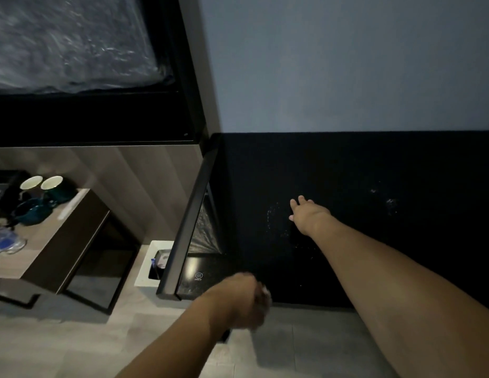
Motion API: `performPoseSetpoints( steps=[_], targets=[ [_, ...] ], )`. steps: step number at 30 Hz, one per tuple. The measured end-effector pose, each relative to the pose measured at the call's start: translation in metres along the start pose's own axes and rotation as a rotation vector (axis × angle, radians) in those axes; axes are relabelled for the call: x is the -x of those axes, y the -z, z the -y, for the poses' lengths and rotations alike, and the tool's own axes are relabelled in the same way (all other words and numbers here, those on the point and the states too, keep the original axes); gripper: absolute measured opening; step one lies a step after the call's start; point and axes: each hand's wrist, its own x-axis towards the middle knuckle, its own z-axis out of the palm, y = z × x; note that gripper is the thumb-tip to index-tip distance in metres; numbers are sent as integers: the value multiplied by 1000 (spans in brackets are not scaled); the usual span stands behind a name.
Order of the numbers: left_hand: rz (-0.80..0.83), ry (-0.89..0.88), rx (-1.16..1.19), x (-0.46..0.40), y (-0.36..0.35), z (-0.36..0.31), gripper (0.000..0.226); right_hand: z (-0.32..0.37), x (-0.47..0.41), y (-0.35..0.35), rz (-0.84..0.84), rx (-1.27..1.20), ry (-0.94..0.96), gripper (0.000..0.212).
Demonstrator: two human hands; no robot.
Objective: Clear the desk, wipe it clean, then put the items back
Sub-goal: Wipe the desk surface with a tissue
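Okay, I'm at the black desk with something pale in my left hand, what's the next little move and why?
Probably bring the left hand, which is blurred and seems to grip something pale, up onto the black desk top toward the whitish ring mark and wipe there. That mark and the pale specks farther right still show, and the right hand is open, fingers spread near the ring.

Landmark: black desk (374, 241). Its top is bare apart from pale smears; the right hand (309, 214) lies flat mid-desk, its forearm crossing the front-right part. The left hand (246, 298) hangs blurred at the front-left edge. A black bar (188, 222) walls off the left side. Wall (347, 64) closes the back. Left of the desk: a bin (156, 263) on the floor, then a side counter (47, 241) crowded with mugs (44, 186).
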Motion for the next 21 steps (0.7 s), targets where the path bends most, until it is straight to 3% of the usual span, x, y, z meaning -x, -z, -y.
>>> performPoseSetpoints(
  steps=[2, 3, 9, 12, 16, 21],
  targets=[
    [170, 76, 77, 19, 7, -6, 13, -3, 3, -1, -3, 12, 11, 70],
    [171, 109, 72, 20, 16, -5, 15, -4, 4, -1, -1, 16, 18, 69],
    [-270, 176, 168, -29, 100, 16, 22, -16, 0, 11, 6, -37, 69, 56],
    [-438, 171, 155, -67, 127, 27, 23, -25, -4, 10, -98, -159, 73, 41],
    [-589, 181, 152, -121, 148, 48, 28, -34, -35, 8, -300, -316, 127, 45],
    [-713, 149, 180, -195, 178, 64, 31, -43, -103, 25, -435, -350, 156, 51]
  ],
)
